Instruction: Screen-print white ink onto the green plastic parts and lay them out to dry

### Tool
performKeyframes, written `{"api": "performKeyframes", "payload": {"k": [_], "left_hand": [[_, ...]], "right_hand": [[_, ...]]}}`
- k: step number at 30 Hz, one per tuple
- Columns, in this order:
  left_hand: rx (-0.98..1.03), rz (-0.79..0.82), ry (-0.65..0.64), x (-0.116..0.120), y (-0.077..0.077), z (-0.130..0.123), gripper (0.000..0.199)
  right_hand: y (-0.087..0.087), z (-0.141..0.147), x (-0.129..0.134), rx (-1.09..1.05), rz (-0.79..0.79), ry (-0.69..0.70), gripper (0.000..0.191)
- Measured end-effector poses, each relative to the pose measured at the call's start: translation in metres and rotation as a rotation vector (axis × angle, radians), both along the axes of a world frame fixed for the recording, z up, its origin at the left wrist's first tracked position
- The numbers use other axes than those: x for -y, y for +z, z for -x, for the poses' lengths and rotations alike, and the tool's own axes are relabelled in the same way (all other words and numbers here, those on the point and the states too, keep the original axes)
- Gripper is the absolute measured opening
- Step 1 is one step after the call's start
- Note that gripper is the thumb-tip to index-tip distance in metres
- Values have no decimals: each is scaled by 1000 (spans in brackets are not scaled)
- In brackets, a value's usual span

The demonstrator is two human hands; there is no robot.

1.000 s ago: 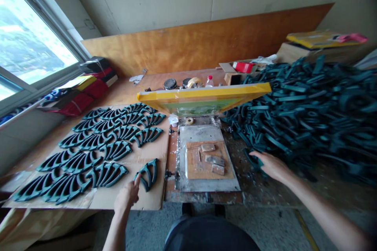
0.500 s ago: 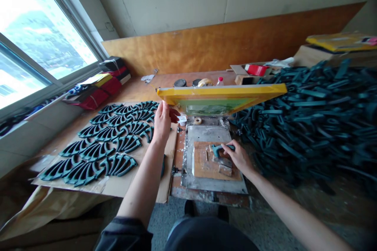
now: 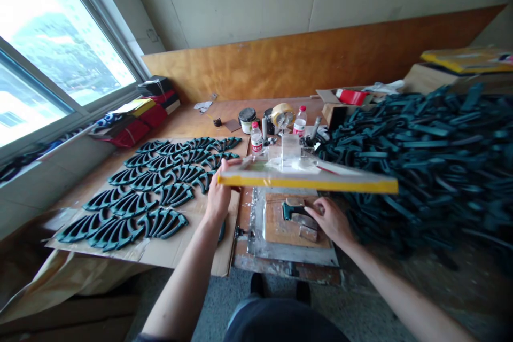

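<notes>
My left hand (image 3: pixel 220 192) grips the left end of a yellow-edged screen frame (image 3: pixel 308 184), which hangs tilted above a metal plate (image 3: pixel 294 253). On that plate lies a wooden board (image 3: pixel 274 227) with small blocks on it. My right hand (image 3: pixel 329 220) pinches the right end of a dark green plastic part (image 3: pixel 289 211), whose wider end rests over the board. The far part of the plate is hidden under the frame.
Fanned rows of green parts (image 3: pixel 130 206) cover cardboard at the left. A large heap of green parts (image 3: pixel 417 165) fills the right. Bottles (image 3: pixel 256 139), a jar (image 3: pixel 247 120) and a tape roll (image 3: pixel 282 116) stand behind the frame.
The frame has swung down towards the plate with my left hand, uncovering the bottles and jar behind it. My right hand and the green part have shifted slightly, and the part lies flatter over the board.
</notes>
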State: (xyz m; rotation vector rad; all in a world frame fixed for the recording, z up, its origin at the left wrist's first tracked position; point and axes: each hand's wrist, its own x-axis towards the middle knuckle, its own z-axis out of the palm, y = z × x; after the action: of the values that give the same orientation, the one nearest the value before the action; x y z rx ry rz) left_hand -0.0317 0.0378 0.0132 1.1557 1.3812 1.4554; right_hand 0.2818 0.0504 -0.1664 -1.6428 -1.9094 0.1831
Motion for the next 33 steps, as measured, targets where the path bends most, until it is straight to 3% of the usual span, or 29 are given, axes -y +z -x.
{"api": "performKeyframes", "payload": {"k": [3,5,8,10,11,15,18,22,25,29,33], "left_hand": [[-43,210,-59,36,-45,9,58],[-70,345,-107,53,-85,13,60],[-146,433,-96,61,-141,13,74],[-201,455,-68,60,-164,12,75],[-219,462,-59,58,-171,12,74],[-228,477,-55,56,-176,12,69],[-212,473,-68,57,-174,13,66],[-189,484,-43,58,-175,12,64],[-189,483,-44,58,-178,13,64],[-168,458,-49,58,-183,15,66],[-111,451,-60,57,-183,15,71]], "right_hand": [[22,-28,-21,-65,-20,-127,33],[42,-28,-40,-97,-47,-103,31],[72,4,-66,15,-131,110,56],[82,35,-75,198,-122,256,63],[84,49,-77,281,-83,308,56],[68,72,-54,399,70,451,5],[57,57,-23,370,39,650,16],[66,39,-9,370,78,906,19],[70,41,-15,356,79,859,17],[53,45,-4,316,-148,766,24],[53,40,3,337,-71,839,19]]}}
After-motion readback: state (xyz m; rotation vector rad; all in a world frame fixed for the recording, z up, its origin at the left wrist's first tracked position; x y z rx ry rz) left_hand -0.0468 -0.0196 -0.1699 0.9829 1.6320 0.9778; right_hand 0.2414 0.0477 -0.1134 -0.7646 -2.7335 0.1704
